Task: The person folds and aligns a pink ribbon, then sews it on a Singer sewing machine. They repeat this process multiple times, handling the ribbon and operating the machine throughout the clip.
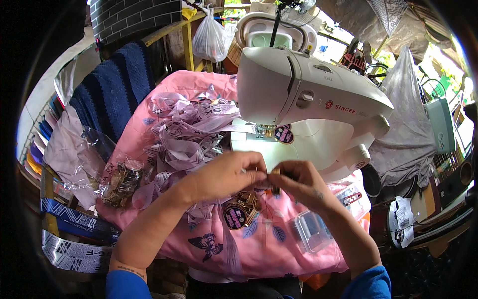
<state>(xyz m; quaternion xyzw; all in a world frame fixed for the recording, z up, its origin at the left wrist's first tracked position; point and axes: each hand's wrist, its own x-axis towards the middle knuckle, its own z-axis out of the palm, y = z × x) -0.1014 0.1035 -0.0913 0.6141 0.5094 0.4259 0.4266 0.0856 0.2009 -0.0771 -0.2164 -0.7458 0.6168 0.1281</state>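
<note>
My left hand (pixel 234 174) and my right hand (pixel 294 184) meet in front of a white sewing machine (pixel 269 79), fingertips pinched on a small gold-coloured metal piece (pixel 275 180), partly hidden by my fingers. Under the needle area lies a pale printed ribbon (pixel 238 127) with a dark oval badge (pixel 283 134) beside metal parts. Below my hands, a dark round badge (pixel 234 217) and gold metal pieces (pixel 249 203) rest on a pink butterfly-print cloth (pixel 303 259). Lavender printed ribbons (pixel 174 139) are heaped at the left, near a bag of metal parts (pixel 119 182).
A clear plastic box (pixel 311 229) sits at the lower right. Blue striped fabric (pixel 107 89) hangs over a wooden rail at the left, near a white bag (pixel 209 37). A grey covering (pixel 398 144) and assorted household items are at the right.
</note>
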